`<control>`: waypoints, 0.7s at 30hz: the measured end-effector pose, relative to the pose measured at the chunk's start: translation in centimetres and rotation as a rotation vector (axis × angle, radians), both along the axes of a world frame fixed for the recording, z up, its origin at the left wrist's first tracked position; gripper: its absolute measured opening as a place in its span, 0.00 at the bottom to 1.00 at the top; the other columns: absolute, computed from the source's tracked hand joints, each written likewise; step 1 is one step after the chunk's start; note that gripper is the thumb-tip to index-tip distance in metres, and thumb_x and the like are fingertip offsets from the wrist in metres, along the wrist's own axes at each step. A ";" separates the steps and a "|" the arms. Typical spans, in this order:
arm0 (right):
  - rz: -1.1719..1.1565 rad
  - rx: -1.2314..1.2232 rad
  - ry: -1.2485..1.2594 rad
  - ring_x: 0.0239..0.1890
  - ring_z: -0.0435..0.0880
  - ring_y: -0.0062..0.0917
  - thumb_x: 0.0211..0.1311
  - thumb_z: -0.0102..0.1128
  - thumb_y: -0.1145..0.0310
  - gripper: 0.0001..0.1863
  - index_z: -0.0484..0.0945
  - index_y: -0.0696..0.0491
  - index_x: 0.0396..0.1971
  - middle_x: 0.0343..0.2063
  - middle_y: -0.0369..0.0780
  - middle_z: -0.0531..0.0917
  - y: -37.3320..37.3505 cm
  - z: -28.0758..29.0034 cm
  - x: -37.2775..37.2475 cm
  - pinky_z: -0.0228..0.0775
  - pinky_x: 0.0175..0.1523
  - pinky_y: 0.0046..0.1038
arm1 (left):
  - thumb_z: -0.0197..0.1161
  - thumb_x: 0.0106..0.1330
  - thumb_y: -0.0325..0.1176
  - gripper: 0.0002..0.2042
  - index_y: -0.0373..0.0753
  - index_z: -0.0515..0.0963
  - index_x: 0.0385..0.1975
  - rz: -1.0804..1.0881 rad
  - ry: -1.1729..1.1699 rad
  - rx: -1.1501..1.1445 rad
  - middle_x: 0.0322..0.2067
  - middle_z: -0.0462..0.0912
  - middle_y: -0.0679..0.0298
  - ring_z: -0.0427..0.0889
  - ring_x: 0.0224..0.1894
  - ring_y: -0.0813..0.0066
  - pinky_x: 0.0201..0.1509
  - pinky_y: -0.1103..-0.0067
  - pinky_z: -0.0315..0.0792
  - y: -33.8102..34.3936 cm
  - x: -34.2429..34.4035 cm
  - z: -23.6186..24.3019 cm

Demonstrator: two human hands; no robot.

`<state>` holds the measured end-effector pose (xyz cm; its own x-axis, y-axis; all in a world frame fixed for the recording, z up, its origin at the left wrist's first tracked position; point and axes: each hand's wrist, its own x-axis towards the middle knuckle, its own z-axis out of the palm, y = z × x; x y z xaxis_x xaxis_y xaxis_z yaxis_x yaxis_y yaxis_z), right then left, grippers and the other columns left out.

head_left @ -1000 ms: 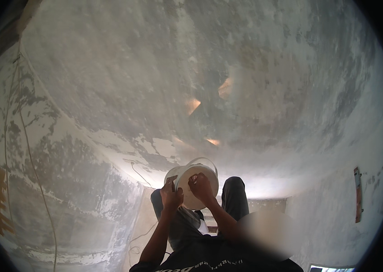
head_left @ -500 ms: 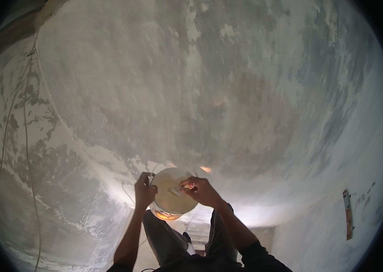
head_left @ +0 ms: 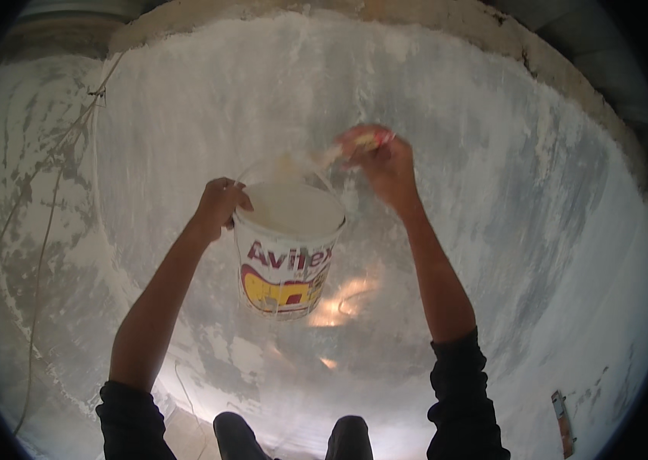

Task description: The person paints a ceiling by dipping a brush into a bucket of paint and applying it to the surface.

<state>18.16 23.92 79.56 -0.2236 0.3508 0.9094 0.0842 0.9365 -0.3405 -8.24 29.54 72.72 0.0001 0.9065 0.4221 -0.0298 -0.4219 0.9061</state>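
Observation:
My left hand [head_left: 222, 202] is closed on the left rim of a white paint bucket [head_left: 251, 253] with maroon and yellow print. The bucket hangs upright in front of the wall, with pale paint [head_left: 293, 208] inside. Above and right of it, my right hand [head_left: 381, 157] grips what looks like a paintbrush [head_left: 370, 141] with a red and yellowish handle. Motion blurs the brush, and its pale end points left, over the bucket's far rim. Whether that end touches the wall I cannot tell.
A wall [head_left: 446, 230] with patchy grey-white coating stands before me, topped by a rough ledge [head_left: 416, 17]. Thin cables [head_left: 46, 222] hang along the left wall. A narrow strip-like object [head_left: 564, 425] is at lower right. My knees [head_left: 347, 437] show below.
The view has tilted up the wall. My right hand has lifted the brush out of the bucket, up and to the right. My left hand still holds the bucket, now raised higher.

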 end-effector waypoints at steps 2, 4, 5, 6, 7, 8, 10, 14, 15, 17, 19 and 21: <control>0.005 0.127 0.053 0.40 0.82 0.21 0.58 0.60 0.79 0.09 0.77 0.58 0.39 0.38 0.40 0.82 1.0 4.7 -0.6 0.81 0.39 0.24 | 0.56 0.50 0.27 0.08 0.28 0.76 0.26 -0.044 0.071 -0.038 0.16 0.73 0.60 0.64 0.13 0.78 0.15 0.80 0.55 1.3 -1.3 3.4; -0.023 0.214 0.119 0.39 0.82 0.21 0.59 0.59 0.79 0.07 0.78 0.58 0.38 0.38 0.40 0.82 2.0 8.8 -1.5 0.81 0.39 0.26 | 0.56 0.51 0.29 0.08 0.29 0.77 0.18 -0.147 0.082 -0.028 0.15 0.70 0.62 0.61 0.14 0.78 0.17 0.79 0.53 2.6 -2.8 5.3; -0.083 0.290 0.125 0.38 0.83 0.22 0.59 0.59 0.79 0.07 0.78 0.58 0.38 0.37 0.40 0.83 2.7 10.8 -2.0 0.81 0.39 0.26 | 0.56 0.50 0.29 0.08 0.29 0.77 0.18 -0.161 0.073 -0.031 0.15 0.70 0.62 0.61 0.14 0.78 0.17 0.79 0.53 2.8 -3.1 5.9; -0.140 0.364 0.133 0.37 0.83 0.22 0.59 0.58 0.79 0.07 0.78 0.58 0.38 0.35 0.40 0.83 3.7 12.6 -2.6 0.81 0.38 0.26 | 0.56 0.50 0.28 0.08 0.28 0.77 0.18 -0.172 0.064 -0.038 0.15 0.70 0.62 0.61 0.14 0.77 0.17 0.79 0.53 3.0 -3.4 6.3; -0.207 0.440 0.139 0.36 0.83 0.22 0.59 0.58 0.80 0.07 0.78 0.59 0.38 0.34 0.40 0.83 4.4 14.4 -2.8 0.81 0.38 0.25 | 0.56 0.50 0.28 0.08 0.28 0.77 0.18 -0.195 0.054 -0.043 0.15 0.70 0.62 0.61 0.14 0.77 0.17 0.79 0.53 3.3 -3.2 6.7; -0.299 0.538 0.091 0.36 0.84 0.23 0.59 0.57 0.79 0.07 0.78 0.59 0.38 0.33 0.40 0.84 5.0 16.1 -2.9 0.80 0.38 0.25 | 0.56 0.49 0.28 0.08 0.29 0.77 0.18 -0.203 0.064 -0.042 0.16 0.71 0.61 0.63 0.14 0.76 0.18 0.79 0.55 3.6 -3.0 6.9; -0.486 0.726 -0.003 0.35 0.85 0.25 0.59 0.57 0.79 0.07 0.78 0.58 0.38 0.31 0.42 0.84 5.9 19.2 -2.7 0.79 0.39 0.24 | 0.57 0.47 0.28 0.06 0.32 0.77 0.18 -0.221 0.087 -0.047 0.18 0.73 0.60 0.67 0.16 0.75 0.19 0.80 0.59 4.0 -2.5 6.4; -0.720 0.855 -0.205 0.37 0.85 0.28 0.63 0.55 0.74 0.07 0.79 0.59 0.38 0.36 0.44 0.84 8.4 21.6 -2.7 0.79 0.39 0.25 | 0.59 0.45 0.26 0.04 0.32 0.76 0.16 -0.155 0.143 -0.066 0.18 0.72 0.62 0.66 0.15 0.75 0.17 0.78 0.58 4.8 -2.2 3.7; -0.825 0.802 -0.279 0.37 0.85 0.30 0.63 0.55 0.73 0.07 0.79 0.59 0.38 0.36 0.45 0.83 8.7 21.3 -2.6 0.79 0.39 0.26 | 0.60 0.45 0.26 0.04 0.32 0.75 0.17 -0.159 0.164 -0.058 0.18 0.72 0.62 0.66 0.15 0.75 0.17 0.78 0.58 4.8 -2.4 3.2; -0.948 0.790 -0.403 0.35 0.84 0.35 0.62 0.54 0.74 0.07 0.79 0.58 0.36 0.36 0.46 0.83 9.3 19.9 -2.9 0.79 0.40 0.30 | 0.60 0.46 0.26 0.05 0.32 0.75 0.20 -0.167 0.199 -0.046 0.18 0.72 0.62 0.65 0.15 0.76 0.17 0.77 0.58 4.5 -2.8 2.2; -0.983 0.876 -0.498 0.33 0.83 0.41 0.58 0.53 0.76 0.07 0.79 0.56 0.34 0.36 0.46 0.82 10.8 17.4 -3.3 0.78 0.40 0.35 | 0.61 0.45 0.26 0.11 0.30 0.72 0.28 -0.140 0.162 -0.033 0.18 0.71 0.61 0.65 0.15 0.76 0.16 0.78 0.57 4.9 -3.0 1.3; -0.968 0.942 -0.534 0.32 0.83 0.40 0.56 0.53 0.78 0.08 0.79 0.55 0.34 0.36 0.46 0.82 12.1 14.8 -3.5 0.78 0.38 0.35 | 0.61 0.45 0.26 0.14 0.29 0.71 0.32 -0.152 0.201 -0.026 0.19 0.71 0.60 0.65 0.15 0.75 0.16 0.78 0.57 5.1 -3.2 0.9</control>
<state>14.68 36.03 94.32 -0.6299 -0.1109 0.7687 0.7181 0.2941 0.6308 -11.40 34.63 73.61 0.2186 0.9002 0.3767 0.0910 -0.4031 0.9106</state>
